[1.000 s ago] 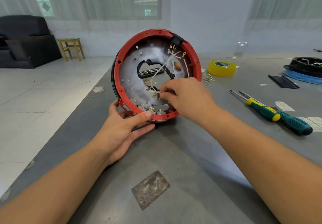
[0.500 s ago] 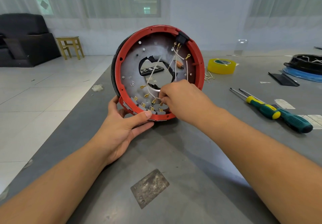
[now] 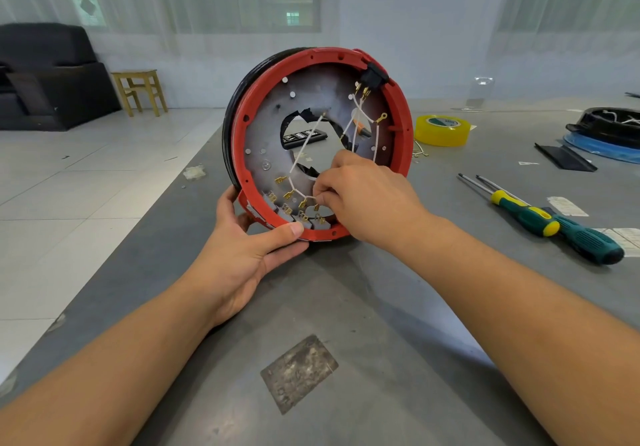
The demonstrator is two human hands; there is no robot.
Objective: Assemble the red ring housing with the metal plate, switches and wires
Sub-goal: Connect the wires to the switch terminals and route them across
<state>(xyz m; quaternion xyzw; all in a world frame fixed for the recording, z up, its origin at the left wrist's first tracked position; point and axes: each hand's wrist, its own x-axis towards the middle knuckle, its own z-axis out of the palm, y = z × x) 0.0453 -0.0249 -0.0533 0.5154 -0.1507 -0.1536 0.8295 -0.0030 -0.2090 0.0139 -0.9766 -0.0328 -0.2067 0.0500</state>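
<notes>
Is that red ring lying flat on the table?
No. The red ring stands on its edge on the table, steadied at the bottom by the left hand.

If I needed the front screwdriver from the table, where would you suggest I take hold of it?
Probably by the dark green handle of the screwdriver, coming from above with the fingers across it. It lies flat on the table at the right, its thin shaft pointing away to the left, and its handle is the thickest part.

Yellow tape roll (image 3: 441, 130), two screwdrivers (image 3: 550, 220), wooden stool (image 3: 138, 90), black sofa (image 3: 45, 74)
</notes>
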